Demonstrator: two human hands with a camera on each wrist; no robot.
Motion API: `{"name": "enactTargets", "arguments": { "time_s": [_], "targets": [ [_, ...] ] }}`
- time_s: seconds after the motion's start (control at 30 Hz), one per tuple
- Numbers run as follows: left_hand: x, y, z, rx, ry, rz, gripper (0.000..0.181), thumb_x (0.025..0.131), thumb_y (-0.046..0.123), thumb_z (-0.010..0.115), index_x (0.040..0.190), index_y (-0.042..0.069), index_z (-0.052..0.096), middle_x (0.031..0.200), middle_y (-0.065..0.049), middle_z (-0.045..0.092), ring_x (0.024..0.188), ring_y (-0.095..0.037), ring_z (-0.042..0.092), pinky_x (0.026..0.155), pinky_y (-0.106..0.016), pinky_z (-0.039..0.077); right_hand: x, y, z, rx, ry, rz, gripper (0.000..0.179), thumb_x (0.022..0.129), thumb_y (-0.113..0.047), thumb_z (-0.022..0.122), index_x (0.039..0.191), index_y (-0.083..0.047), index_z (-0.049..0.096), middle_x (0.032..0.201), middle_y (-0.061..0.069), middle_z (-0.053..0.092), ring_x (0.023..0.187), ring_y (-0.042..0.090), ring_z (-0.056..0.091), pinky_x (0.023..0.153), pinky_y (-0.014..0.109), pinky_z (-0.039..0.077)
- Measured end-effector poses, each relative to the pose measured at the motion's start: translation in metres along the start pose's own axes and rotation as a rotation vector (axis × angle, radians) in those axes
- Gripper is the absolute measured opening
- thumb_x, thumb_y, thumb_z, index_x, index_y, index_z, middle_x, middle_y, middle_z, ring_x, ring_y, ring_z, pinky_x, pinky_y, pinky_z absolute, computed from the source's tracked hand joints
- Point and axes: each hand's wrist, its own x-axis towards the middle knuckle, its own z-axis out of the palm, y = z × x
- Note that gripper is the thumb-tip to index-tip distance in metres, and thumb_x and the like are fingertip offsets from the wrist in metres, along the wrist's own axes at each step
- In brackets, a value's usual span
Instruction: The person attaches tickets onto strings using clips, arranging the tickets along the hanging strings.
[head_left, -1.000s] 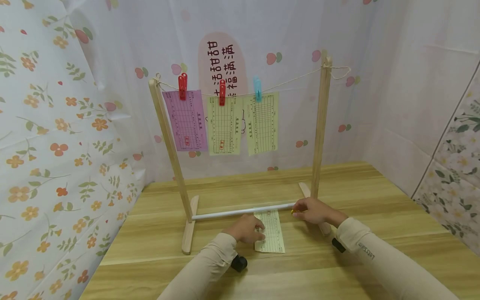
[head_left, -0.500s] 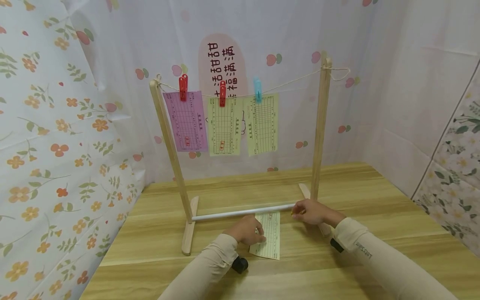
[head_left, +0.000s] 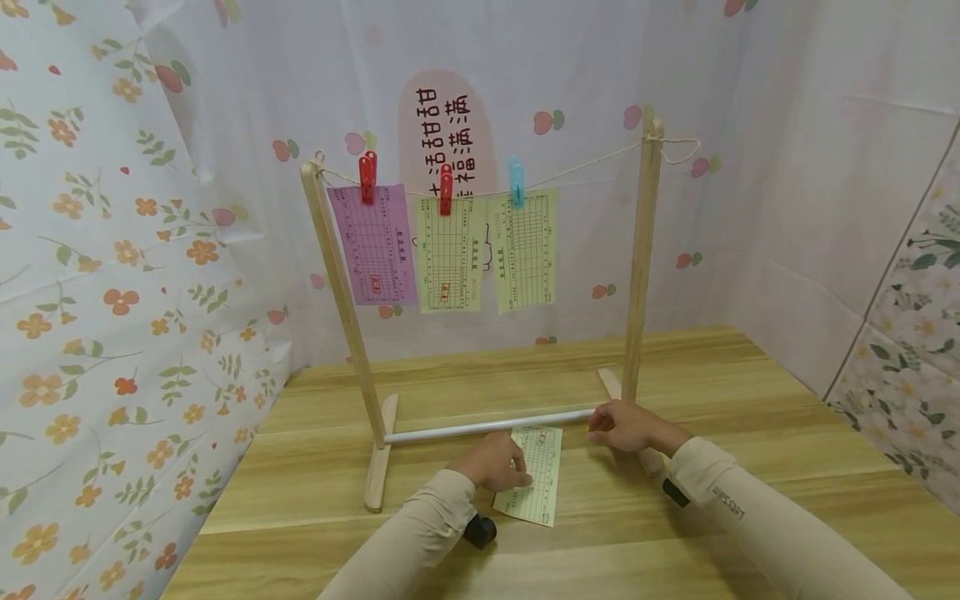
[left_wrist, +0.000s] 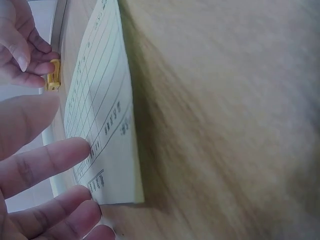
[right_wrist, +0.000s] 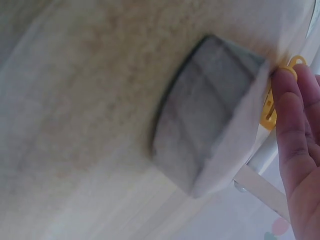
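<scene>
A pale green printed slip of paper (head_left: 538,492) lies slanted on the table before the rack. At its left side is my left hand (head_left: 491,462), whose index fingertip touches the paper; in the left wrist view the fingers are fairly straight and spread along the slip (left_wrist: 107,105), its near edge lifted over a shadow. My right hand (head_left: 628,425) pinches a yellow clothespin (right_wrist: 269,111) between thumb and fingers, close to the right foot of the rack. In the head view this clothespin is mostly hidden by the fingers.
A wooden rack with two posts (head_left: 641,267) and a white crossbar (head_left: 480,428) stands on the table. From its string (head_left: 592,170) hang a purple slip (head_left: 378,250) and two green slips, held by two red clothespins (head_left: 446,190) and a blue clothespin (head_left: 517,183).
The slip on the table has turned, its near end sliding left and toward me under my left fingers. The right hand has stayed nearly in place with the clothespin.
</scene>
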Motion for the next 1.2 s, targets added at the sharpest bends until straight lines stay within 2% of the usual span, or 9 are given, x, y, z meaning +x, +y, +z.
{"name": "enactTargets", "arguments": {
  "time_s": [0.13, 0.27, 0.37, 0.5, 0.6, 0.73, 0.93, 1.2],
  "targets": [
    [-0.002, 0.001, -0.001, 0.010, 0.003, 0.005, 0.017, 0.088, 0.029, 0.072, 0.078, 0.015, 0.074, 0.088, 0.006, 0.066, 0.100, -0.016, 0.059, 0.090, -0.026, 0.047, -0.001, -0.001, -0.001, 0.000, -0.020, -0.003, 0.020, 0.090, -0.015, 0.066, 0.099, 0.004, 0.067, 0.093, 0.008, 0.069, 0.089, 0.026, 0.065, 0.078, 0.041, 0.055],
    [-0.002, 0.000, -0.001, 0.003, 0.008, 0.008, 0.021, 0.088, 0.028, 0.072, 0.074, 0.013, 0.074, 0.080, 0.008, 0.064, 0.083, -0.010, 0.057, 0.078, -0.023, 0.048, -0.001, -0.004, -0.002, 0.005, -0.047, 0.005, 0.024, 0.089, -0.016, 0.067, 0.101, 0.004, 0.067, 0.093, 0.008, 0.069, 0.088, 0.024, 0.065, 0.076, 0.039, 0.055],
    [-0.002, 0.000, 0.000, -0.010, 0.013, -0.004, 0.022, 0.087, 0.028, 0.072, 0.071, 0.013, 0.072, 0.078, 0.008, 0.063, 0.076, -0.008, 0.054, 0.071, -0.022, 0.047, -0.002, -0.006, -0.003, -0.010, -0.062, 0.000, 0.027, 0.090, -0.018, 0.067, 0.104, 0.005, 0.066, 0.096, 0.007, 0.068, 0.090, 0.025, 0.065, 0.079, 0.042, 0.054],
    [-0.001, 0.000, 0.004, 0.000, 0.038, -0.038, 0.017, 0.085, 0.030, 0.075, 0.079, 0.015, 0.071, 0.097, 0.003, 0.065, 0.101, -0.017, 0.057, 0.086, -0.027, 0.048, -0.001, -0.006, -0.003, -0.026, -0.048, -0.022, 0.030, 0.090, -0.020, 0.067, 0.105, 0.006, 0.066, 0.096, 0.006, 0.069, 0.090, 0.024, 0.064, 0.082, 0.045, 0.053],
    [0.000, 0.001, 0.006, 0.000, 0.052, -0.072, 0.023, 0.083, 0.032, 0.076, 0.093, 0.012, 0.070, 0.110, -0.004, 0.064, 0.117, -0.025, 0.052, 0.095, -0.032, 0.046, -0.001, -0.004, -0.003, -0.012, -0.022, -0.036, 0.030, 0.089, -0.018, 0.069, 0.105, 0.007, 0.065, 0.092, 0.005, 0.069, 0.087, 0.022, 0.064, 0.081, 0.044, 0.053],
    [0.000, 0.004, 0.008, -0.023, 0.062, -0.122, 0.042, 0.081, 0.036, 0.079, 0.108, 0.007, 0.066, 0.111, -0.009, 0.061, 0.113, -0.025, 0.053, 0.092, -0.033, 0.047, 0.001, 0.000, -0.002, -0.014, 0.024, -0.045, 0.030, 0.087, -0.015, 0.071, 0.105, 0.008, 0.064, 0.091, 0.006, 0.068, 0.086, 0.022, 0.064, 0.080, 0.042, 0.054],
    [0.001, 0.006, 0.010, -0.068, 0.090, -0.206, 0.057, 0.074, 0.039, 0.083, 0.114, 0.003, 0.063, 0.111, -0.015, 0.056, 0.101, -0.026, 0.057, 0.087, -0.038, 0.051, 0.002, 0.000, -0.002, -0.044, 0.061, -0.005, 0.030, 0.081, -0.010, 0.077, 0.104, 0.005, 0.065, 0.101, 0.013, 0.067, 0.094, 0.032, 0.063, 0.083, 0.048, 0.053],
    [0.001, 0.012, 0.009, 0.011, 0.141, -0.211, 0.062, 0.065, 0.033, 0.091, 0.112, 0.003, 0.064, 0.107, -0.013, 0.060, 0.102, -0.027, 0.058, 0.084, -0.034, 0.052, 0.002, 0.000, 0.001, -0.072, 0.047, 0.038, 0.035, 0.073, -0.004, 0.082, 0.104, 0.005, 0.066, 0.101, 0.012, 0.067, 0.094, 0.031, 0.062, 0.084, 0.047, 0.052]
  ]
}}
